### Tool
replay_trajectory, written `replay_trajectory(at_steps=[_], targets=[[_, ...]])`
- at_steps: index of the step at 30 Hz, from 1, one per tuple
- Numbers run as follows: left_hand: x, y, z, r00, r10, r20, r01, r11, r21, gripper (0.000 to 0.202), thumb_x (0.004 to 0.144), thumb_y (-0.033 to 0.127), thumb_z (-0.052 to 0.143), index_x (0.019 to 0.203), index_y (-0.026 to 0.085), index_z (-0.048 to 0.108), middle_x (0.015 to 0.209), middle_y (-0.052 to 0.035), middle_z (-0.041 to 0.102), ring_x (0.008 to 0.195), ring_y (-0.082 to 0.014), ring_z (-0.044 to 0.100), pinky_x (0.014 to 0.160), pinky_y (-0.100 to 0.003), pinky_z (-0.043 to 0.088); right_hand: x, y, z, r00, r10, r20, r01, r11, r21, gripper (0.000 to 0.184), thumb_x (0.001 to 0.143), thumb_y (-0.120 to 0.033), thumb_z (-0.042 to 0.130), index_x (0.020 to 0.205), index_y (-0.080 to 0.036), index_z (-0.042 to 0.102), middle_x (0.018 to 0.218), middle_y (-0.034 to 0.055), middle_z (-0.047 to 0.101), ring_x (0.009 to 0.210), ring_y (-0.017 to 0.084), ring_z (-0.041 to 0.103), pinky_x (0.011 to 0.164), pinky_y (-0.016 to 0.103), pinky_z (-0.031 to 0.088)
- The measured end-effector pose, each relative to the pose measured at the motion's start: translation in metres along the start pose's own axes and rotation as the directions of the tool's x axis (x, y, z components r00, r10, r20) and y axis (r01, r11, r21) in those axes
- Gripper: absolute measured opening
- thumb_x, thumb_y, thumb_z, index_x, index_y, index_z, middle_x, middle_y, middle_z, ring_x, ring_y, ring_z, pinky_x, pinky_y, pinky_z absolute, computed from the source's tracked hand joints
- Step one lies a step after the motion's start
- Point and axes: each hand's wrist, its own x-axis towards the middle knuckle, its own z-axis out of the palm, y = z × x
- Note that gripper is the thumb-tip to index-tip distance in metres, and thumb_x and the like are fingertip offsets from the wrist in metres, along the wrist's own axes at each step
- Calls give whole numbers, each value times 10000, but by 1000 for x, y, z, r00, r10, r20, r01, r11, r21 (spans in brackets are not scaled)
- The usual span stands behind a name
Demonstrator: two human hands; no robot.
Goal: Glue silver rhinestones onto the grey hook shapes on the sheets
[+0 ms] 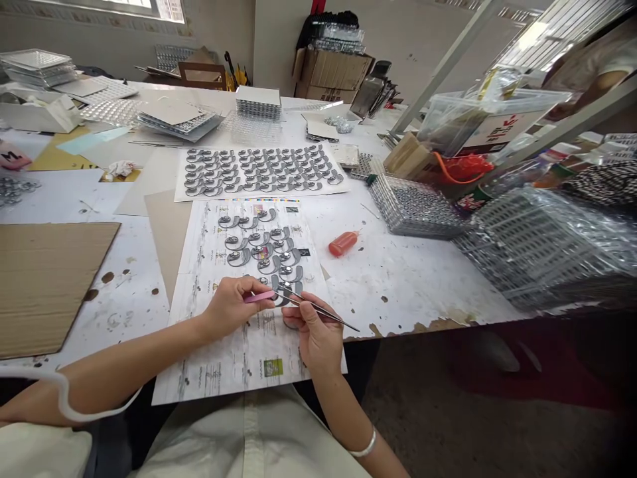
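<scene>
My left hand [231,307] is closed around a slim pink tool [259,297], whose exact kind I cannot make out. In my right hand [319,335] is a pair of dark metal tweezers [328,314], the tips pointing up and left. Both tools meet at a grey curved piece [296,288] with a shiny round part, low in the group on the printed sheet [219,345]. Several like pieces [239,257] lie in loose rows just beyond my hands. Fingers partly hide the nearest pieces.
Farther back, a white board [180,179] carries many grey curved pieces in tight rows. A red squeeze bottle [343,243] lies right of the sheet. Stacked clear trays [413,206] stand at the right, cardboard [50,285] at the left. The table's front edge [428,326] is worn.
</scene>
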Motion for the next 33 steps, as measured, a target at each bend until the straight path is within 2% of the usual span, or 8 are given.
replay_trajectory(at_steps=[5,14,20,28,33], targets=[[1,3,0,999,-40,10,40,999,-23,159,713,277,750,760,134,699,599,11,616,515,-70,478,479,-164,388,0,1,0,1000,-9,-2,9,1000,-4,269,608,-322,826,819,-189,725,785,48,759,562,175,708,516,261,607],[2,6,-1,994,-102,25,103,994,-27,171,697,296,755,746,140,706,580,15,597,506,-62,434,484,-164,363,-4,6,-2,991,-134,-20,132,988,-77,212,651,-298,798,814,-182,731,773,59,758,568,186,711,545,295,620],[4,3,-1,988,-148,43,149,989,-12,195,692,313,754,744,131,707,611,1,617,527,-69,443,494,-165,359,-5,2,-1,972,-233,-12,232,971,-61,193,667,-292,787,820,-190,728,767,53,759,559,192,710,531,304,618],[5,4,-2,987,-153,44,153,988,5,184,705,302,742,769,134,702,600,11,603,518,-65,442,474,-155,344,-5,0,-1,968,-251,-27,248,965,-82,180,689,-294,769,835,-201,720,769,51,758,562,197,709,526,315,610],[6,3,-3,987,-151,51,151,988,13,185,720,304,734,787,135,700,605,10,605,520,-71,463,472,-158,361,-9,4,-1,959,-280,-45,270,950,-155,160,722,-268,746,862,-196,719,787,49,759,564,190,710,521,297,607]])
